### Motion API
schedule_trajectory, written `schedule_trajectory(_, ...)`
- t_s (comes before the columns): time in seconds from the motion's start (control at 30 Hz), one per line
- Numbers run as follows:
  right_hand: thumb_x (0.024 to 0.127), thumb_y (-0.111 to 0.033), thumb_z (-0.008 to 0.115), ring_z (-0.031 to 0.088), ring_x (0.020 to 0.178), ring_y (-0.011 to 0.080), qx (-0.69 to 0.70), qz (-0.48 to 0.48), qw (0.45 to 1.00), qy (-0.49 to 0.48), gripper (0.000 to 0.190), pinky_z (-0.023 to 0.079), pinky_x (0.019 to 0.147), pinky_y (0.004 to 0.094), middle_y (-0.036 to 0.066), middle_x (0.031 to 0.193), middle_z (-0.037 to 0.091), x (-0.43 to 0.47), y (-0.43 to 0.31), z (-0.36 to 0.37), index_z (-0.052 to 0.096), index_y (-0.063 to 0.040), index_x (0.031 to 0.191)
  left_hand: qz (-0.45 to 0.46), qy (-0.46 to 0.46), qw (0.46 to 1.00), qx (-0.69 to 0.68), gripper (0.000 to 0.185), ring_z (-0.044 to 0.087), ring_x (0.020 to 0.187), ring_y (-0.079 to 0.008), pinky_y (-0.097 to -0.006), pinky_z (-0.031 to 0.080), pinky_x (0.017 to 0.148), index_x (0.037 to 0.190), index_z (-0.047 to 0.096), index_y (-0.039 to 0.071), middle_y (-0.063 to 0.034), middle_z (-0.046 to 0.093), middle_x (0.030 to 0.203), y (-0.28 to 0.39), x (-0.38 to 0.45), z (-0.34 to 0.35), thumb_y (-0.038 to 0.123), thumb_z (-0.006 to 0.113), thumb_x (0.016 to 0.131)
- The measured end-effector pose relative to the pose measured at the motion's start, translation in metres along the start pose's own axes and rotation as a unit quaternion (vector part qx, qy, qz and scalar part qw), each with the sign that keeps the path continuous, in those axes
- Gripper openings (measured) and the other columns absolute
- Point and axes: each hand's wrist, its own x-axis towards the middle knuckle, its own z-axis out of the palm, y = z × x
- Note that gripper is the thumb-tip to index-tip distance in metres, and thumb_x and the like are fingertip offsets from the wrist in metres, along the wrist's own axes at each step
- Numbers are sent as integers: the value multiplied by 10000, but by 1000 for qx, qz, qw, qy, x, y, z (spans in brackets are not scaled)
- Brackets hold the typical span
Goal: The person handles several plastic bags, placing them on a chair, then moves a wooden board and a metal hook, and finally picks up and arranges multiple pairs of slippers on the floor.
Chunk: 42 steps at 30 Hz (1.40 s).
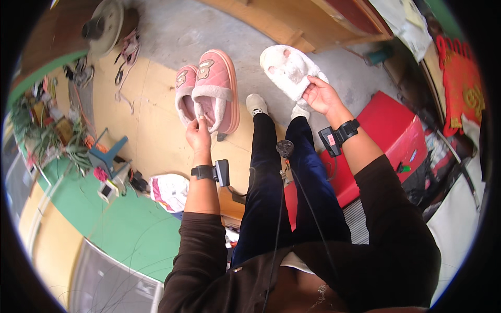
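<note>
My left hand pinches the heel edges of a pair of pink quilted slippers, held up side by side with their toes pointing away from me. Each has a bear patch on top and a pale plush lining. To their right, a white fluffy slipper with pink ear-like spots is gripped near its opening by my right hand. Whether a second white slipper lies behind it, I cannot tell. Below, both of my feet in pale shoes stand on the floor.
A red box-like seat stands beside my right leg. At the left are a blue stool and several potted plants. A white printed bag sits near my left forearm. Wooden furniture lines the far side; straps lie on the floor.
</note>
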Motion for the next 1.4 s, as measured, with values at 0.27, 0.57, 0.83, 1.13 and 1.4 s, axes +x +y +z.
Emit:
schedule_trajectory(0.27,831,-77,470,486,1048,264,-31,25,999,30,277,369,942,415,131,1091,519,36,65,84,448,-13,1099,-104,73,992,-4,294,562,571,-223,-321,432,575,781,632,-24,-138,601,641,-41,5,-18,261,559,780)
schedule_trajectory(0.57,833,-50,435,452,1106,309,6,56,998,-42,301,345,974,448,170,1137,495,59,139,180,421,15,1126,-35,156,979,130,264,538,739,-312,-380,419,679,810,642,9,-142,581,738,-27,33,-84,252,554,762)
schedule_trajectory(0.83,821,-87,481,480,1083,283,-83,63,992,-67,278,352,967,450,146,1113,526,50,161,234,459,-9,1087,166,250,934,196,145,473,693,-279,-379,388,644,814,630,48,-81,549,725,3,42,-127,159,607,723)
schedule_trajectory(1.13,810,-71,502,477,1093,265,-53,89,993,-57,267,351,975,450,124,1124,524,39,156,252,484,-32,1073,244,266,904,231,182,461,722,-272,-381,372,701,846,610,75,-38,531,749,36,56,-155,132,624,674)
schedule_trajectory(1.4,832,-102,510,487,1084,268,-40,91,993,-68,247,358,971,445,126,1101,544,34,159,251,493,-41,1071,224,250,918,210,137,478,708,-286,-371,385,683,817,615,45,-78,546,738,33,70,-160,144,615,723)
